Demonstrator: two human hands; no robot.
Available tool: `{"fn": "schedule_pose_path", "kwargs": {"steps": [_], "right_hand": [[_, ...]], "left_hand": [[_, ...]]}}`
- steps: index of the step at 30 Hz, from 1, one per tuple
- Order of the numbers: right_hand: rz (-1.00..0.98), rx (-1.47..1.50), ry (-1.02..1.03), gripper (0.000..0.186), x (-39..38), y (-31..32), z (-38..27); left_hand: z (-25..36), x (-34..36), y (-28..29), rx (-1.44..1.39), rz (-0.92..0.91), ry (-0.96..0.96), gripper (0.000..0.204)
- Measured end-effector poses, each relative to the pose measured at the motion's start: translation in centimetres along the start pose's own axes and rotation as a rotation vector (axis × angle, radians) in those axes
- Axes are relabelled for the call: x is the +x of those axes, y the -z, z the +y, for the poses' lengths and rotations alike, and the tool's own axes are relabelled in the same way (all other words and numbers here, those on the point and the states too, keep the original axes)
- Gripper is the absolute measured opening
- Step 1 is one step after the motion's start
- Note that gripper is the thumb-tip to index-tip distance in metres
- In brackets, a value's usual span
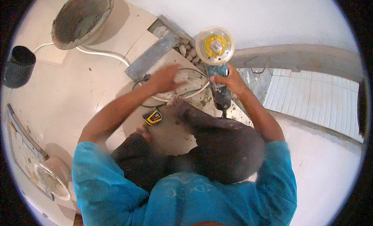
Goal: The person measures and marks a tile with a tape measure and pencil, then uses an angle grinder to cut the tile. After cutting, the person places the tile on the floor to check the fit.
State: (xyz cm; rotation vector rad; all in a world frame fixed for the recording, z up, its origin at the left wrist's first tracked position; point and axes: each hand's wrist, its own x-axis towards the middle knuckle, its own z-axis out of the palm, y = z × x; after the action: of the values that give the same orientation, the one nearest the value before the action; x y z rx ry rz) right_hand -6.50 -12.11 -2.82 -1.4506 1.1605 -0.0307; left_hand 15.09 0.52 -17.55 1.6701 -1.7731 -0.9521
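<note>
My right hand (pixel 227 80) grips the teal and black body of an angle grinder (pixel 220 94), held upright with its cutting disc (pixel 215 45) and yellow centre at the top. To its left, my left hand (pixel 167 77) has fingers apart and holds nothing, over black and white cables (pixel 194 93) on the tiles. A grey strip of slab (pixel 151 57) lies beyond that hand, beside broken rubble (pixel 186 51) at the wall. A yellow and black tape measure (pixel 152 116) rests on the floor between my feet.
A mortar bucket (pixel 81 18) stands at the back left, with a dark mesh cylinder (pixel 20 66) below it. A white bucket (pixel 52 175) and a long tile tool (pixel 27 140) are at the lower left. To the right are a grey ledge (pixel 295 55) and white tiles (pixel 307 97).
</note>
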Motion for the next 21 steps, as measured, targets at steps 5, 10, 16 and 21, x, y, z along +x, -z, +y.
{"fn": "schedule_pose_path", "kwargs": {"steps": [5, 10, 16, 21], "right_hand": [[-0.017, -0.022, 0.25, 0.058, 6.5, -0.6, -0.4], [-0.153, 0.098, 0.177, 0.051, 9.8, -0.5, 2.3], [-0.285, 0.213, 0.179, 0.05, 15.1, -2.5, 2.9], [-0.135, -0.061, 0.22, 0.036, 16.6, -3.3, 5.5]], "left_hand": [[8.2, 1.0, -6.7, -0.684, -0.033, 0.134, 0.101], [10.9, 1.6, -10.5, -0.858, 0.232, 0.307, 0.103], [8.5, 3.6, -11.4, -0.808, 0.445, 0.361, 0.101], [9.3, 4.3, -12.5, -0.772, 0.415, 0.645, 0.1]]}}
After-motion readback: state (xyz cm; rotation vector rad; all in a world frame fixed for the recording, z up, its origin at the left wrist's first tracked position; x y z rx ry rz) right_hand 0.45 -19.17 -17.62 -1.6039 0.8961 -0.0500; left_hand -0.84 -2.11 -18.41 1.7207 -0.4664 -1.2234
